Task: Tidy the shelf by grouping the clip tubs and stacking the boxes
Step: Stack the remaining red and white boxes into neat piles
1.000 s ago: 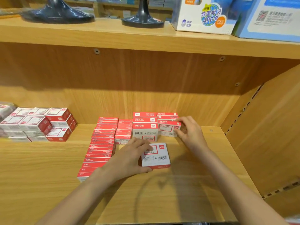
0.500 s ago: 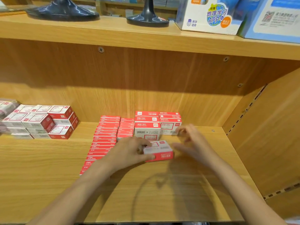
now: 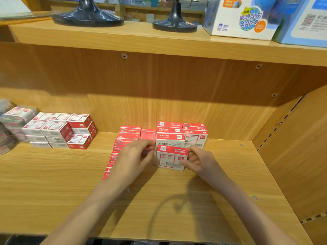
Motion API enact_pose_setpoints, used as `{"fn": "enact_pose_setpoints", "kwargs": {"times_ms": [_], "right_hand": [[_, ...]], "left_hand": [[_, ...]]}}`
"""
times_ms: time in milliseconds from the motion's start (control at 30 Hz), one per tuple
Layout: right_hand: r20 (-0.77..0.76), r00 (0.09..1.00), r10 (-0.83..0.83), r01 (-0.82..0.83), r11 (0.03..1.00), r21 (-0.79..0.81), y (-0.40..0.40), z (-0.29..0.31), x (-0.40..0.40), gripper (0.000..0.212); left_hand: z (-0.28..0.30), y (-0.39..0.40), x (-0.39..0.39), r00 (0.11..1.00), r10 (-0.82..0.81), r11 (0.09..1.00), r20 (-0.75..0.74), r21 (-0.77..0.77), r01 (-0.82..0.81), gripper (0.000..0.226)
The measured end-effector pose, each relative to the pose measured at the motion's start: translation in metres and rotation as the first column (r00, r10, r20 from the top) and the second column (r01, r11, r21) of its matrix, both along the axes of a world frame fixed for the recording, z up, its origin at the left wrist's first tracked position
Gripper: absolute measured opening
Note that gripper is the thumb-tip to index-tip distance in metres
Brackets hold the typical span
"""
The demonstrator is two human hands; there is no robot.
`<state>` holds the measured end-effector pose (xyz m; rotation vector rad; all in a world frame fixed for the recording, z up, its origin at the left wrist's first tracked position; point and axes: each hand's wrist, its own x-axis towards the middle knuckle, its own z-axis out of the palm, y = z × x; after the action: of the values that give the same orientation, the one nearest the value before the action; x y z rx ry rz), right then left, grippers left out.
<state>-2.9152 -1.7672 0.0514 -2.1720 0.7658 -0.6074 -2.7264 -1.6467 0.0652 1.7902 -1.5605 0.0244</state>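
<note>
A red and white staple box (image 3: 171, 158) stands upright on the wooden shelf (image 3: 212, 200), just in front of two stacks of the same boxes (image 3: 182, 134). My right hand (image 3: 199, 160) grips the box's right side with thumb and fingers. My left hand (image 3: 134, 158) is at the box's left edge, fingertips touching or nearly touching it. To the left, rows of thin red boxes (image 3: 123, 144) run toward the shelf front, partly hidden by my left hand and arm.
A block of red and white boxes (image 3: 60, 131) sits at the left, with blurred wrapped packs (image 3: 10, 124) beyond it. The shelf's side wall (image 3: 300, 147) rises on the right. The upper shelf carries two dark stand bases (image 3: 174, 23) and large cartons (image 3: 247, 18).
The box lay flat under my left hand; it has been tipped upright and moved back against the stacks. My right hand left the right stack and took hold of the box.
</note>
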Motion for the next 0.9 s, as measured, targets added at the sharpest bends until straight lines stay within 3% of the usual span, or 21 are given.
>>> {"fn": "enact_pose_setpoints", "kwargs": {"times_ms": [100, 200, 267, 333, 433, 533, 700, 900], "right_hand": [[-0.02, 0.999, -0.04, 0.038, 0.994, -0.102, 0.0, -0.001, 0.004, 0.025], [-0.042, 0.988, -0.147, 0.118, 0.908, -0.403, 0.0, 0.0, 0.007, 0.053], [-0.139, 0.977, -0.162, 0.052, 0.812, -0.581, 0.0, 0.0, 0.011, 0.08], [-0.268, 0.952, -0.145, -0.069, 0.755, -0.652, 0.003, -0.002, 0.019, 0.092], [-0.359, 0.924, -0.13, -0.142, 0.755, -0.64, 0.004, -0.005, 0.028, 0.087], [-0.31, 0.947, -0.083, -0.117, 0.811, -0.573, 0.006, -0.006, 0.031, 0.086], [-0.35, 0.914, -0.204, -0.047, 0.804, -0.592, 0.01, -0.004, 0.042, 0.094], [-0.447, 0.876, -0.18, -0.111, 0.828, -0.55, 0.005, 0.002, 0.045, 0.083]], "left_hand": [[-0.004, 0.008, 0.018, 0.997, 0.059, 0.998, 0.039, 0.007, -0.06, 0.039], [-0.006, 0.011, 0.029, 0.987, 0.128, 0.98, 0.099, 0.143, -0.141, 0.064], [-0.005, 0.011, 0.032, 0.986, 0.108, 0.951, 0.124, 0.277, -0.139, 0.08], [-0.006, 0.01, 0.035, 0.987, 0.065, 0.91, 0.145, 0.397, -0.118, 0.09], [-0.007, 0.009, 0.036, 0.983, 0.031, 0.839, 0.178, 0.53, -0.122, 0.087], [-0.01, 0.009, 0.035, 0.98, 0.015, 0.796, 0.198, 0.591, -0.132, 0.076], [-0.015, 0.011, 0.035, 0.974, -0.012, 0.778, 0.226, 0.613, -0.133, 0.076], [-0.016, 0.012, 0.034, 0.972, -0.017, 0.785, 0.236, 0.605, -0.133, 0.071]]}}
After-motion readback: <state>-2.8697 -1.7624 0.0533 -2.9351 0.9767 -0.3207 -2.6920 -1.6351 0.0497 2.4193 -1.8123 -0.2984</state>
